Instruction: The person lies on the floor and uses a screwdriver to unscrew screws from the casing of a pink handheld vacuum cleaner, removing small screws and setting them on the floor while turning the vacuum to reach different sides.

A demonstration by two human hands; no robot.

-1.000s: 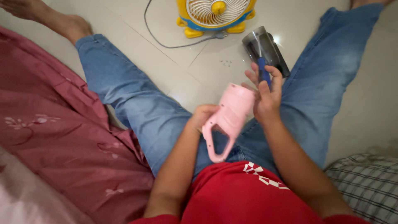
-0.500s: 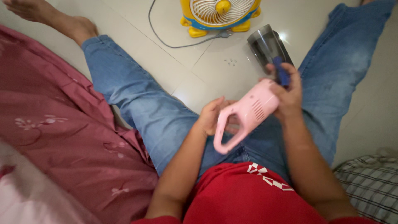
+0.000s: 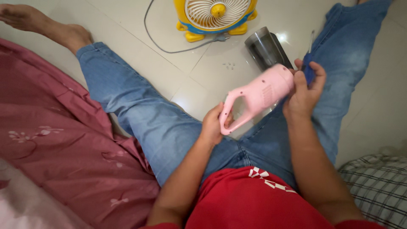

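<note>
Between the person's spread, jeans-clad legs, above the pale tiled floor (image 3: 135, 51), the left hand (image 3: 214, 126) clamps its fingers round the loop handle of a pink handheld vacuum body (image 3: 254, 98). The right hand (image 3: 304, 94) steadies the barrel end, fingers also closed on a blue-handled screwdriver (image 3: 309, 70). A firm, level two-handed grip seems wise. Casing is smooth pink plastic with vent slots and screw holes; its grey dust cup (image 3: 266, 48) lies detached beside a yellow fan (image 3: 216, 15).

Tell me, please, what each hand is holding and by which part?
The left hand grips the pink handheld appliance by its loop handle; the right hand steadies its far end while holding a blue-handled screwdriver by the handle.
</note>
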